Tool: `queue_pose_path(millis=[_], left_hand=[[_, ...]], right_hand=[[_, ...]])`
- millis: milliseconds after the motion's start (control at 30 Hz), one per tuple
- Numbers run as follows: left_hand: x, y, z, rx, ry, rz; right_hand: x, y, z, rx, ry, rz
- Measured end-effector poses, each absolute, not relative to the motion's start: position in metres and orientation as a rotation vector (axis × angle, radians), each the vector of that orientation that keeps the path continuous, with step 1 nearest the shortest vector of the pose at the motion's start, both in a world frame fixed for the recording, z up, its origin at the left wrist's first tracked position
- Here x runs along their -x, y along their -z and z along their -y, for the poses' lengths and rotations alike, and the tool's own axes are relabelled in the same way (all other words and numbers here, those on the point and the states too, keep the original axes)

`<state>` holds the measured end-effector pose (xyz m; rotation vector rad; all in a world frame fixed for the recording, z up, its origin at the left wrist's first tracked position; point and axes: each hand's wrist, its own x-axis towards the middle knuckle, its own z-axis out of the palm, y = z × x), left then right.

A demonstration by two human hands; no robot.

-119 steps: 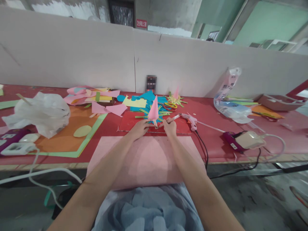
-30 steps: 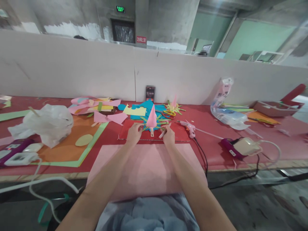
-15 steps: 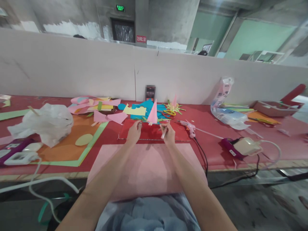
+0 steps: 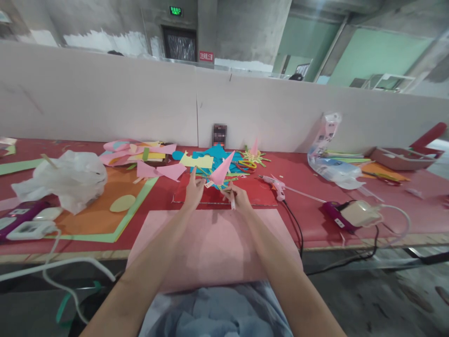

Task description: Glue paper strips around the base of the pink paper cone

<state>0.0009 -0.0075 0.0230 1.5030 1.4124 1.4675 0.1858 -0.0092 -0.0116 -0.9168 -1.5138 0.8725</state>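
Observation:
Between my hands, a pink paper cone (image 4: 223, 169) tilts to the right, with thin yellow-green strips about its base. My left hand (image 4: 194, 191) is at the left of that base, thumb and fingers closed on its edge. My right hand (image 4: 241, 197) is closed, a short pale stick (image 4: 233, 203) poking down out of it; its fingertips are near the strips at the lower right of the cone. Underneath lies a red board (image 4: 182, 193). Finer detail at the fingertips is too small to make out.
A pink glue gun (image 4: 277, 186) lies right of the board, its cord running down. Behind are blue paper pieces (image 4: 219, 154), scissors (image 4: 247, 164) and a second small pink cone (image 4: 254, 148). Pink paper (image 4: 213, 248) lies in front. At left are a crumpled white bag (image 4: 70, 180) and orange sheets (image 4: 91, 220).
The pink cone has gone from upright to tilted right, and the strips round its base now show. My right hand has moved left towards the base; my left hand now meets it.

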Motion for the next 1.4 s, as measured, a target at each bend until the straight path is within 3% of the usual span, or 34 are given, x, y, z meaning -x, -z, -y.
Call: queue_pose_path(millis=[433,867,1133,1400], left_hand=[[0.001,-0.017,0.0,-1.667,-1.145,-1.495],[0.0,-0.026,0.004,-1.039,-1.464,-1.041],[0.002,-0.025,-0.001,-0.91,-1.503,-0.892],[0.0,-0.017,-0.006,-0.91,-1.44,-0.778]], right_hand=[[-0.186,0.003,0.019,0.975,-0.865,1.631],[-0.188,-0.008,0.025,1.071,-0.699,1.489],[-0.199,-0.002,0.014,1.213,-0.409,1.289],[-0.198,-0.005,0.01,1.074,-0.536,1.307]])
